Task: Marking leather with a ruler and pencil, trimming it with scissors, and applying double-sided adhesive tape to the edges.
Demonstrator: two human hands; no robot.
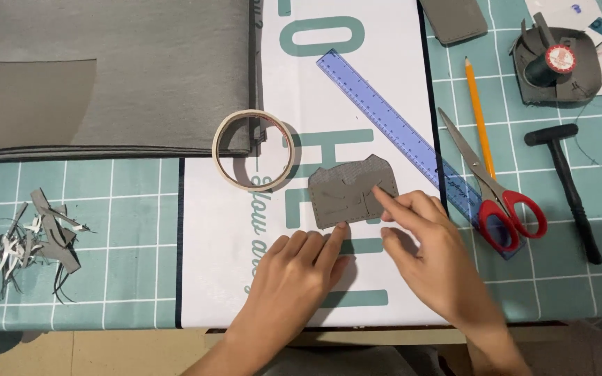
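The small grey leather piece with a notched top edge and lines of stitch holes [352, 196] is pinned flat by fingertips only: the left hand [299, 268] is laid with its fingers together, the index tip pressed on the lower edge of the piece, while the right hand [428, 247] is held with the index finger stretched onto the right part of the piece and the other fingers loosely curled, nothing being pinched by either grip. The piece is lying on the white printed sheet with teal lettering [231, 230], which is spread over the teal gridded cutting mat [120, 237] on the counter. Since the piece is pressed at two small spots and the sheet looks smooth, it could be slid or rotated out of line by uneven pressure, and a layer underneath, if there is one, could be shifted unseen. Just beside the right hand, the translucent blue plastic ruler [384, 118] and the red-handled scissors [499, 198] could be knocked by the wrist. The cream ring of masking tape [253, 150] near the upper left of the piece could be nudged likewise.
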